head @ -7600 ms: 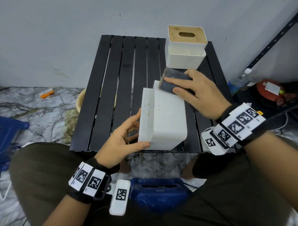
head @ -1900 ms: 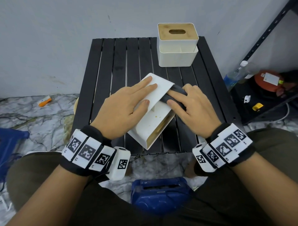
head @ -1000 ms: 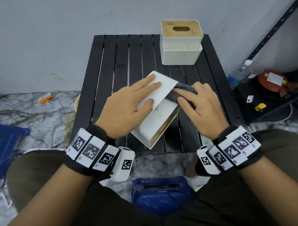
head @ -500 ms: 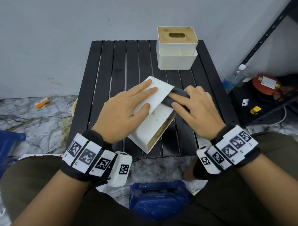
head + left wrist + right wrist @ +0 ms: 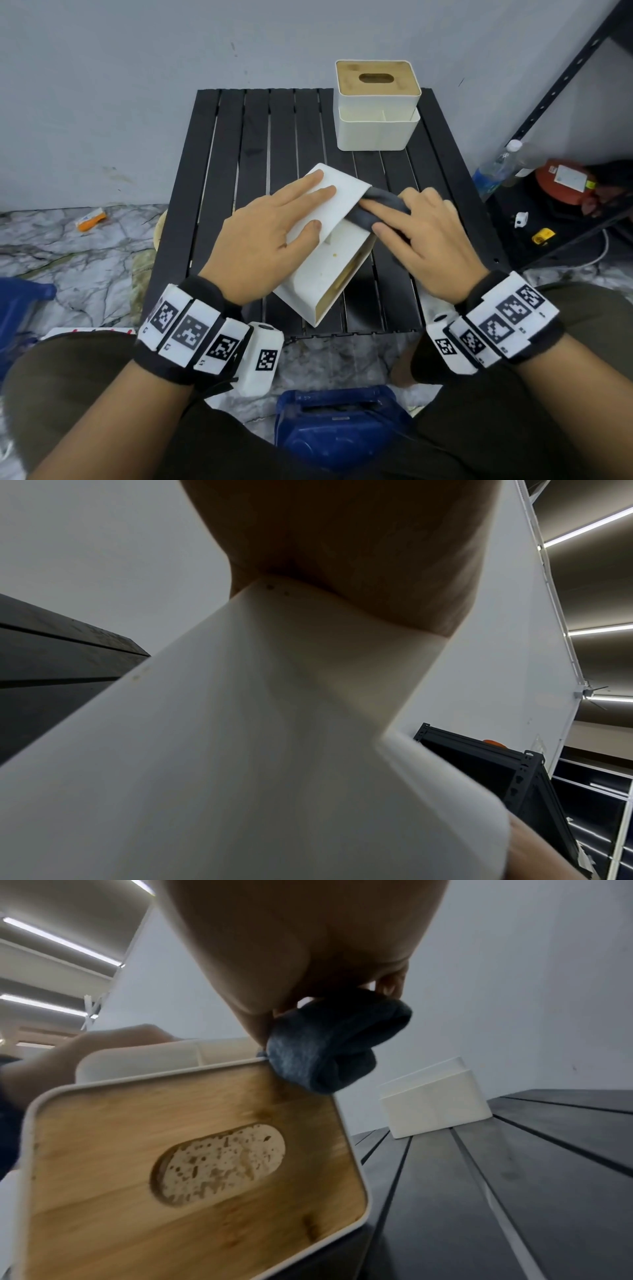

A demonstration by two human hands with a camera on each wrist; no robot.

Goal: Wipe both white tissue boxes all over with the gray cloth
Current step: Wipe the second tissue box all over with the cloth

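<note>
A white tissue box [image 5: 322, 260] lies on its side in the middle of the black slatted table [image 5: 284, 144], its wooden lid [image 5: 192, 1156] facing right. My left hand [image 5: 274, 229] lies flat on its upper face with straight fingers, and the box [image 5: 240, 750] fills the left wrist view. My right hand [image 5: 421, 240] presses the bunched gray cloth [image 5: 376, 209] against the box's far right edge; the cloth [image 5: 329, 1053] shows under the fingers. The second white tissue box [image 5: 376, 106] stands upright at the table's back right, also seen as the far box [image 5: 435, 1102].
A gray wall rises right behind the table. A black metal rack [image 5: 565, 85] with a plastic bottle [image 5: 496, 168] and a red object [image 5: 561, 181] stands to the right. A blue case [image 5: 339, 425] sits on the marble floor between my knees.
Since 7.6 s ago the box was turned and laid down under my left palm. Over the last second my right hand slid the cloth slightly back and forth along the far right edge.
</note>
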